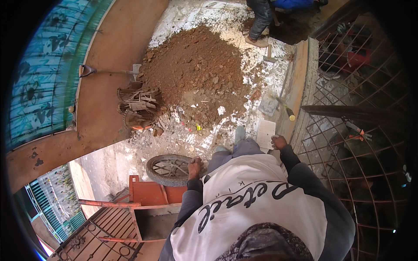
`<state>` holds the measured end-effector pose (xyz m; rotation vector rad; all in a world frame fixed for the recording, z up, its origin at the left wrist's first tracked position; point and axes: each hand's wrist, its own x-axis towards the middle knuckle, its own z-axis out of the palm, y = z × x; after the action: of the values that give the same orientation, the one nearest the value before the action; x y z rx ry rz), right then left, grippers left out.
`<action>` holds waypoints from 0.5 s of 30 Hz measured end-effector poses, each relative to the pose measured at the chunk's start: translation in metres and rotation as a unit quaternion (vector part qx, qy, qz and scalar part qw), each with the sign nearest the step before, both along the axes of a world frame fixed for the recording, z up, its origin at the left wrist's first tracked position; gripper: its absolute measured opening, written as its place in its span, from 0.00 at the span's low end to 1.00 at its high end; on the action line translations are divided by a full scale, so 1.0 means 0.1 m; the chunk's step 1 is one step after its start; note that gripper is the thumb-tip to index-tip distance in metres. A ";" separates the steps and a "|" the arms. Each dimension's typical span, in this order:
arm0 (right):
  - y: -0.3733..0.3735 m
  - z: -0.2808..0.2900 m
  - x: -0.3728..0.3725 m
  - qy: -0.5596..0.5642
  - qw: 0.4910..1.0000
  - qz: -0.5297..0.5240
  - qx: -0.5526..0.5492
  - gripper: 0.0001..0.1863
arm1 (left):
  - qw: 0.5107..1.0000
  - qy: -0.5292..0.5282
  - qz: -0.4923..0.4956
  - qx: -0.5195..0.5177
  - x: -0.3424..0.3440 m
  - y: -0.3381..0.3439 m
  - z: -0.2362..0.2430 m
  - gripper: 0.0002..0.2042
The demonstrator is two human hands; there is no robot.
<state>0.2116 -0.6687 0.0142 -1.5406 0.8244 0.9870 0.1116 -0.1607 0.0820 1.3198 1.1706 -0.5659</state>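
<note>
Left hand (195, 167) curls loosely beside the wheel (170, 168), right hand (278, 142) near the slab's (265, 134) lower-right corner; whether either grips anything, I cannot tell.

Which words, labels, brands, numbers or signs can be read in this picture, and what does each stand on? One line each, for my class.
White top with dark sleeves, worn by the person: large, dark, looping script with smaller spaced letters; I describe the lettering without copying it.
Yellow scrap by the soil heap: too small to tell whether it bears print.
I can make out no other writing.
</note>
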 end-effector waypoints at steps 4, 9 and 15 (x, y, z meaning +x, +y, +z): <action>-0.06 0.02 0.59 -0.022 1.000 0.002 -0.014 0.15 | 0.995 -0.031 0.073 -0.058 -0.21 -0.05 -0.33 0.07; 0.28 -0.20 0.87 0.004 0.997 -0.005 0.072 0.17 | 0.988 -0.071 0.114 -0.074 -0.49 0.43 -0.57 0.06; 0.41 -0.48 0.88 0.104 0.987 0.032 0.120 0.15 | 0.968 -0.133 0.211 0.015 -0.11 0.68 -0.40 0.06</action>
<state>0.2996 -0.6276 -0.0343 -1.2802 0.7718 1.2630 0.1011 -0.0927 0.0418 1.0866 1.1914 -0.0595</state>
